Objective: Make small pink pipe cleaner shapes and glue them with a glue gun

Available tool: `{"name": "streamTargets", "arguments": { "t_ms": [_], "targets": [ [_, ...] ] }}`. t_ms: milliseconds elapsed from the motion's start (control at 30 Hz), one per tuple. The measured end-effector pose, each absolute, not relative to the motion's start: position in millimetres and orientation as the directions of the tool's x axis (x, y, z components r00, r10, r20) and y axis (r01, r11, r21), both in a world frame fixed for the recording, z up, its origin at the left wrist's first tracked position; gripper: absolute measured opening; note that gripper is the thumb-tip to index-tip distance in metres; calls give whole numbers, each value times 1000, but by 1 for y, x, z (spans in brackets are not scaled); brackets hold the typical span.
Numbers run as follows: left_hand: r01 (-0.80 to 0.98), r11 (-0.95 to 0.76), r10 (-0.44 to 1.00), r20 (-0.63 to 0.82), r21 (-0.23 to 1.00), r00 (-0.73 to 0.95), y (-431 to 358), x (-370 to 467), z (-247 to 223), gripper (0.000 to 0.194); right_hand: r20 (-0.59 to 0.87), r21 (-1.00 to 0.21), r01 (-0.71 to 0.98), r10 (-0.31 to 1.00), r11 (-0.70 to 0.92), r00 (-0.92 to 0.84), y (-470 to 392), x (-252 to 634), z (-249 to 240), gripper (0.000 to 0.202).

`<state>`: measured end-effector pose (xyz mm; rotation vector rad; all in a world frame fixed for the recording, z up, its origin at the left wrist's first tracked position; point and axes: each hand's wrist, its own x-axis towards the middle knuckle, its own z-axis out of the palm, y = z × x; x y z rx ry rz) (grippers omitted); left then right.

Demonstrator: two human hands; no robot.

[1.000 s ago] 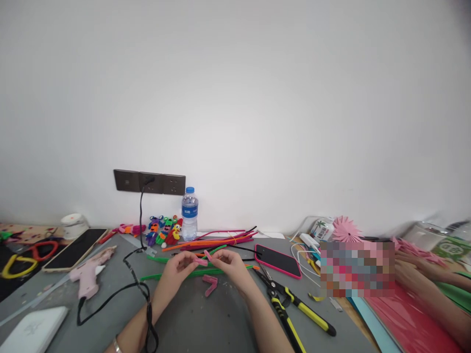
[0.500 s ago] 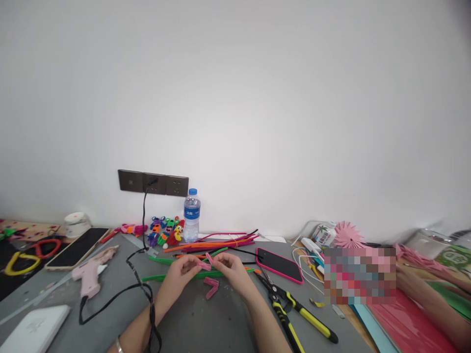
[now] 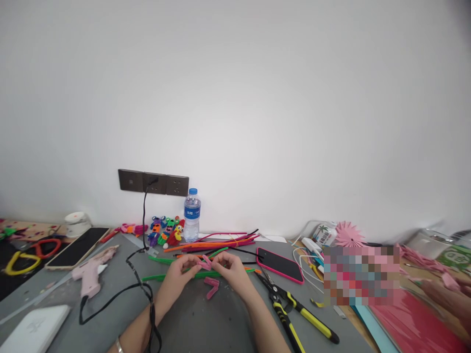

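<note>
Between my two hands is a short pink pipe cleaner (image 3: 205,262), bent into a V. My left hand (image 3: 185,268) pinches its left end, and my right hand (image 3: 227,268) pinches the right side. Just below them, a second bent pink pipe cleaner (image 3: 211,287) lies on the grey mat (image 3: 206,323). Green pipe cleaners (image 3: 162,277) run across the mat behind and beneath my hands. Farther back lies a bundle of orange, pink and red pipe cleaners (image 3: 221,243).
Yellow-handled pliers (image 3: 294,309) and a pink-cased phone (image 3: 280,265) lie right. A glue gun (image 3: 89,274) with a black cord is left, near a white power bank (image 3: 40,328). A water bottle (image 3: 192,220) stands by small figures (image 3: 165,231). Another person's hand (image 3: 447,299) is far right.
My fingers have shifted slightly, and the held pink piece now shows as a V between them. At the far right, the other person's hand has moved right.
</note>
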<state>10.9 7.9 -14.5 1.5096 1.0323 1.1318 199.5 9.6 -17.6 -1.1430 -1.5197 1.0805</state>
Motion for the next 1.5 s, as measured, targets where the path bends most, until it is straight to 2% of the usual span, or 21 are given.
{"name": "streamTargets", "arguments": {
  "t_ms": [433, 700, 1100, 1500],
  "targets": [
    [69, -154, 962, 134, 986, 236, 6, 12, -15, 31, 177, -947, 236, 968, 216, -175, 5, 200, -12, 19],
    [61, -144, 960, 125, 988, 251, 8, 12, -17, 27, 187, -966, 150, 972, 208, -145, 9, 203, -17, 25],
    [87, -190, 947, 159, 978, 278, 7, 12, -16, 26, 238, -942, 194, 953, 273, -186, 6, 198, -16, 17],
    [94, -182, 947, 148, 979, 287, 6, 12, -16, 24, 219, -963, 107, 949, 247, -225, 7, 197, -22, 21]
  ]
}}
